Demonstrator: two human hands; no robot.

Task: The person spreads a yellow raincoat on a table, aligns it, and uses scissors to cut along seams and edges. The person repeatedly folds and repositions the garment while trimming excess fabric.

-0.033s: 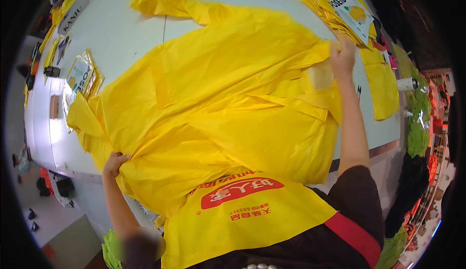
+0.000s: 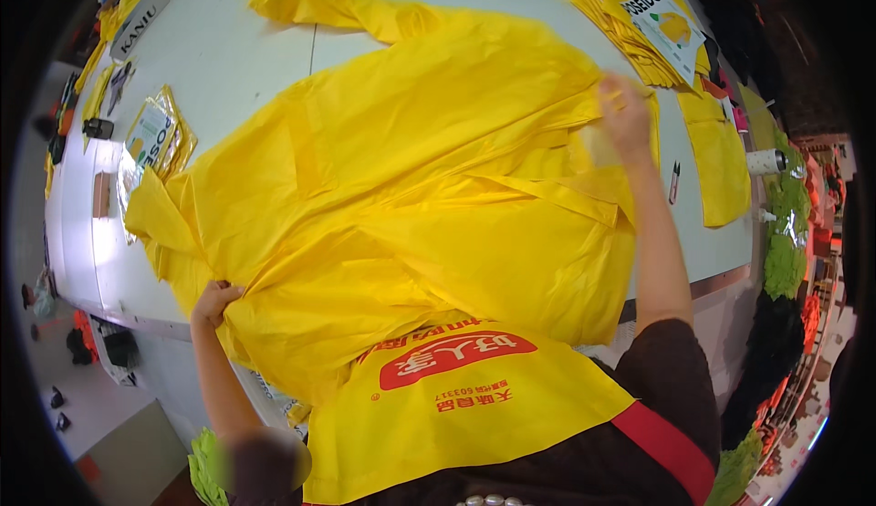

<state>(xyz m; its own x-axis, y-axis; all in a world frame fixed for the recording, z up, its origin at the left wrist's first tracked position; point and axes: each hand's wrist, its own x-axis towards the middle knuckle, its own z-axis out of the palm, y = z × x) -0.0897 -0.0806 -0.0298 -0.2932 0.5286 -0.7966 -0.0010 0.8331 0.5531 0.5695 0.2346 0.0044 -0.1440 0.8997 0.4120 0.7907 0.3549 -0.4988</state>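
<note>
**Hands on yellow garment**

The yellow garment is lying across the table, its near part overhanging the edge. The left hand is clamping its grip on bunched fabric, probably anchoring that side. The right hand is meeting the opposite side; blur is obscuring whether its grip is closed.
</note>
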